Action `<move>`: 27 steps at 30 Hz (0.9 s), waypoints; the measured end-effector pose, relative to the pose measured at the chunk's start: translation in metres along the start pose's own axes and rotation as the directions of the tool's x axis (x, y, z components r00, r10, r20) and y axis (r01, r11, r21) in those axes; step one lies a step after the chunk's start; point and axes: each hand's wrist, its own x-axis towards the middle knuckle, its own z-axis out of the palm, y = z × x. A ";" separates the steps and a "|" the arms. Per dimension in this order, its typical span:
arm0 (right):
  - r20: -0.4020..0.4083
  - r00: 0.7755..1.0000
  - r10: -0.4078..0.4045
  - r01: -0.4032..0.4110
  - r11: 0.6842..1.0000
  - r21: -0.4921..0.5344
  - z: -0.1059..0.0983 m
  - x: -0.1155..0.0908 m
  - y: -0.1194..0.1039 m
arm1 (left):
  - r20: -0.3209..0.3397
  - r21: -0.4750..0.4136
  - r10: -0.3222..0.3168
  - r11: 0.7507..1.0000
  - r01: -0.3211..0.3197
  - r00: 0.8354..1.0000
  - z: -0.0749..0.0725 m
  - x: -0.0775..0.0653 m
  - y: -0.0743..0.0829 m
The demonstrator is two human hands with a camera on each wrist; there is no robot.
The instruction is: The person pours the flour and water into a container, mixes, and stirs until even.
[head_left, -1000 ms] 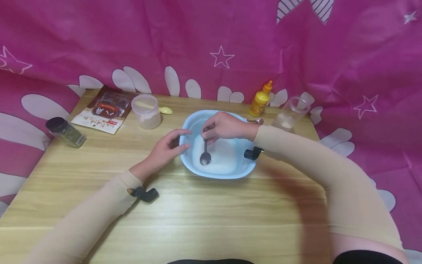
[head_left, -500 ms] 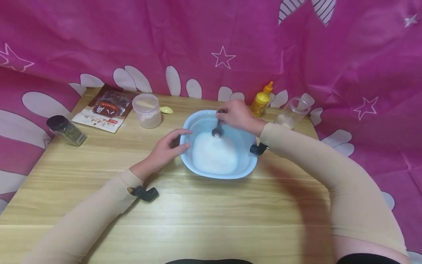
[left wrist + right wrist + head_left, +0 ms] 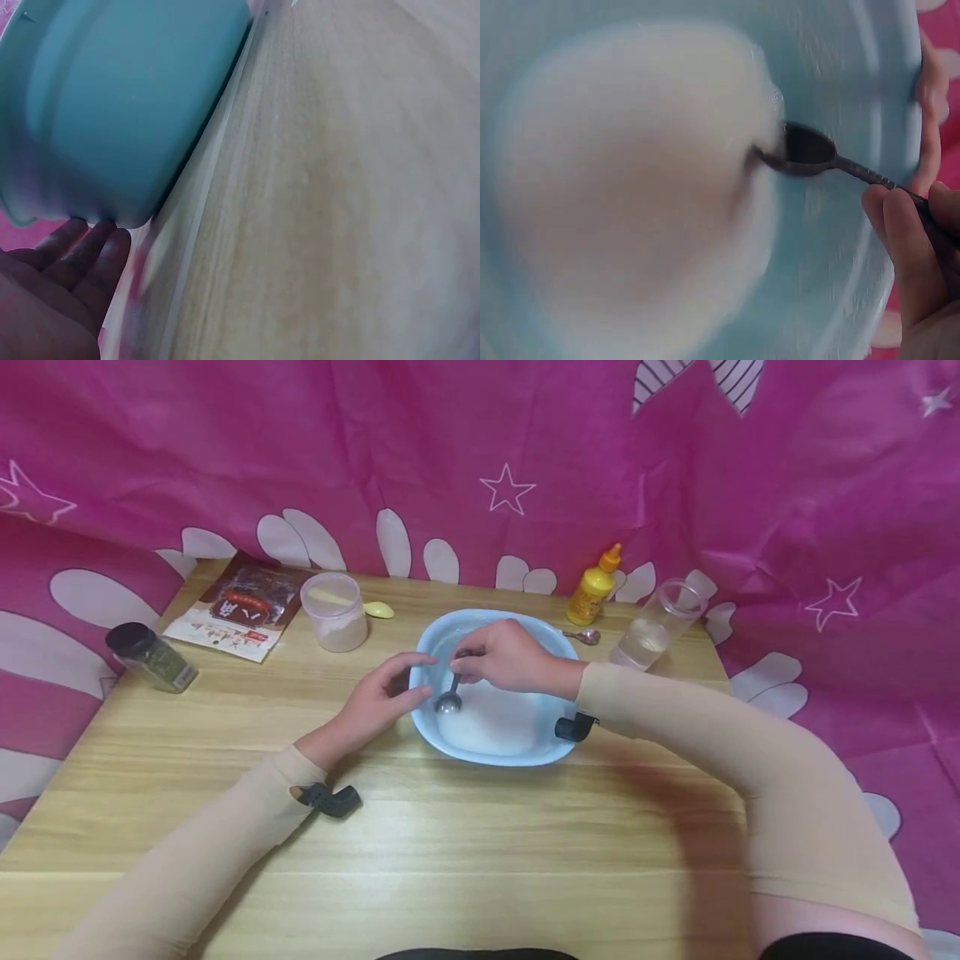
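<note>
My right hand (image 3: 513, 656) pinches the handle of a dark metal spoon (image 3: 448, 702) over a pale blue basin (image 3: 487, 760). The bowl of the spoon is at the left side of a white, milky patch (image 3: 491, 727) inside. In the right wrist view the spoon (image 3: 810, 150) slants to the edge of this white mass, fingertips gripping its stem. At the basin's left rim my left hand (image 3: 367, 702) rests with fingers relaxed, thumb and forefinger at the edge. From the left wrist, the other fingers of that hand (image 3: 75, 277) touch the outer wall.
Behind the basin stand a yellow squeeze bottle (image 3: 591, 593), a small metal spoon (image 3: 585, 637) and a clear cup (image 3: 656, 631) with liquid. Left of it are a powder tub (image 3: 335, 622), a yellow spoon (image 3: 378, 610), a brown packet (image 3: 243, 610) and a black-capped jar (image 3: 153, 660).
My right hand has carried the spoon from left of the middle up to the far side of the basin, then back to the near left. The left hand has stayed at the rim.
</note>
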 end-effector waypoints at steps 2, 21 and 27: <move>0.038 0.999 -0.024 0.025 0.999 -0.022 0.003 -0.007 -0.004 | 0.000 0.004 0.004 1.000 -0.004 1.000 -0.001 0.000 0.000; 0.140 0.986 0.085 -0.020 0.911 -0.412 -0.047 -0.021 0.020 | -0.018 -0.036 -0.008 0.999 0.007 1.000 0.001 0.001 0.002; 0.002 1.000 -0.015 0.014 0.862 -0.507 -0.055 -0.010 0.027 | -0.018 -0.017 -0.004 1.000 0.004 1.000 0.001 0.000 0.001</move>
